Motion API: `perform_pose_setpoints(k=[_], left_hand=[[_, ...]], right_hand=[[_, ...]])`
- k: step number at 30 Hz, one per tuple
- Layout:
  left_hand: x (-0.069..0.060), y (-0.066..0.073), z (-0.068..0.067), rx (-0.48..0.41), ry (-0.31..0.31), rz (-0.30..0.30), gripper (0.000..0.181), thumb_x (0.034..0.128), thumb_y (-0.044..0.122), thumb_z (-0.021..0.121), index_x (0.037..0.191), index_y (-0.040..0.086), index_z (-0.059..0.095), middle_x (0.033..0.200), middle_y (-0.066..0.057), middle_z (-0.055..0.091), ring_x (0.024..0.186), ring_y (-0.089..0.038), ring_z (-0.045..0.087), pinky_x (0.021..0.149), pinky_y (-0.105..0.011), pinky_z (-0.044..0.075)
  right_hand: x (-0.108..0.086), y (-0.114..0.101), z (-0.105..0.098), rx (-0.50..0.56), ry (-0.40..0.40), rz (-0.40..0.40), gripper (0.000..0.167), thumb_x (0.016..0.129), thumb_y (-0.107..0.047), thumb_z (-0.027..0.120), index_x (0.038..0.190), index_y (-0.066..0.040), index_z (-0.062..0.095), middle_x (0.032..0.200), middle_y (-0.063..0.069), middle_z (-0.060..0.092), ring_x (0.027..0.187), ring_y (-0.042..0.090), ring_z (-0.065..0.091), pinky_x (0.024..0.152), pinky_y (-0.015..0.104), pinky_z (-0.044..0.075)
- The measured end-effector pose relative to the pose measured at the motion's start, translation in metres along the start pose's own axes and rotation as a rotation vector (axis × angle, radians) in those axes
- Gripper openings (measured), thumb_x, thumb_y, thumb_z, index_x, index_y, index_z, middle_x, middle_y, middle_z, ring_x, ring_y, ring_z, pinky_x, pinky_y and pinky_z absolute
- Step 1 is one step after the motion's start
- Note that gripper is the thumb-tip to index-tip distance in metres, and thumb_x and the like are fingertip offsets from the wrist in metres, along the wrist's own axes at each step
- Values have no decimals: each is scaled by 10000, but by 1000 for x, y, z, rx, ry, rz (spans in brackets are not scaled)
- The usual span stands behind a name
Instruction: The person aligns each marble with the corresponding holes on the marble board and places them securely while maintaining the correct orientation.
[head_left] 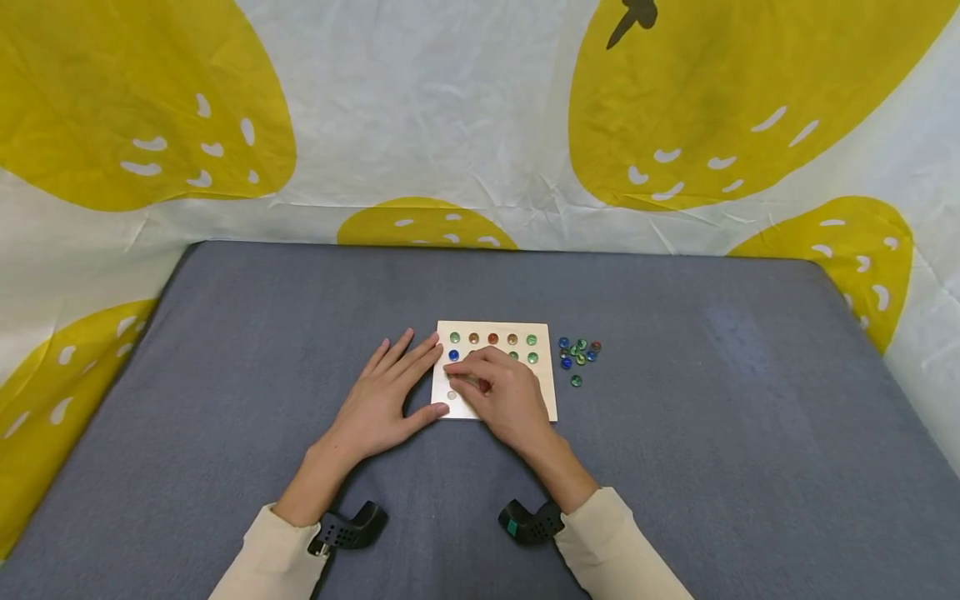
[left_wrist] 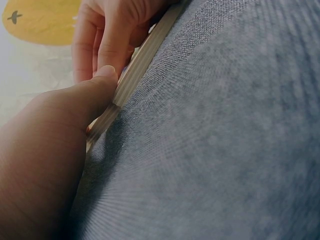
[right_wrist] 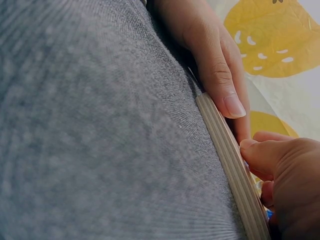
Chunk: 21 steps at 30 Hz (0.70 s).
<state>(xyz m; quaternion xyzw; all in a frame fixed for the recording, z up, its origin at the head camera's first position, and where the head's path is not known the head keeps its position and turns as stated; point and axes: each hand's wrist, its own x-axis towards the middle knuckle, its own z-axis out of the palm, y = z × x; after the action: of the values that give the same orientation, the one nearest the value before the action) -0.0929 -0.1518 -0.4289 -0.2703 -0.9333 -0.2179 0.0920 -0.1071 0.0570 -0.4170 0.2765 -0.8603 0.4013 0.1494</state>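
A pale plywood board (head_left: 551,392) lies on the table, with glass marbles in rows of round hollows. Fingers spread, my left hand (head_left: 382,408) rests at the board's left edge, its thumb touching the near left corner. My right hand (head_left: 510,396) is over the board, thumb and index finger pinched together at the left end of the third row. The marble between those fingertips is mostly hidden. Green, amber and red marbles, such as the red marble (head_left: 492,338), fill the far row. A blue marble (head_left: 453,355) begins the second row. An uncovered hollow (head_left: 452,395) shows below.
Right of the board lies a loose cluster of green, blue and reddish marbles (head_left: 581,350), with one green marble (head_left: 576,381) apart from it. Grey cloth (head_left: 675,467) covers the table. A white and yellow patterned curtain (head_left: 435,108) hangs behind and at the sides.
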Motion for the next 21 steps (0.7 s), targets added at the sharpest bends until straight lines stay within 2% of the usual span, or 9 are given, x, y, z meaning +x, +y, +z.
perform_pose_setpoints(k=[4, 13, 21], left_hand=[[0, 0, 0, -3, 9, 6, 771, 915, 628, 475, 1490, 125, 368, 1530, -22, 330, 1422, -306, 207, 1152, -490, 111], [1, 2, -1, -4, 11, 6, 757, 904, 552, 568, 1493, 123, 362, 1532, -21, 324, 1422, -308, 206, 1151, -489, 119], [0, 2, 0, -1, 9, 4, 765, 907, 599, 523, 1487, 124, 375, 1528, -26, 332, 1423, -308, 202, 1151, -493, 116]], right_hand=[[0, 0, 0, -11, -8, -1, 164, 817, -138, 779, 977, -171, 781, 902, -49, 653, 618, 48, 471, 529, 211, 403], [0, 0, -2, -15, -10, -3, 115, 819, -142, 777, 929, -171, 791, 902, -46, 648, 631, 35, 486, 539, 205, 418], [-1, 2, -2, 45, 44, -70, 107, 803, -106, 783, 901, -147, 789, 895, -20, 641, 608, 53, 491, 535, 185, 412]])
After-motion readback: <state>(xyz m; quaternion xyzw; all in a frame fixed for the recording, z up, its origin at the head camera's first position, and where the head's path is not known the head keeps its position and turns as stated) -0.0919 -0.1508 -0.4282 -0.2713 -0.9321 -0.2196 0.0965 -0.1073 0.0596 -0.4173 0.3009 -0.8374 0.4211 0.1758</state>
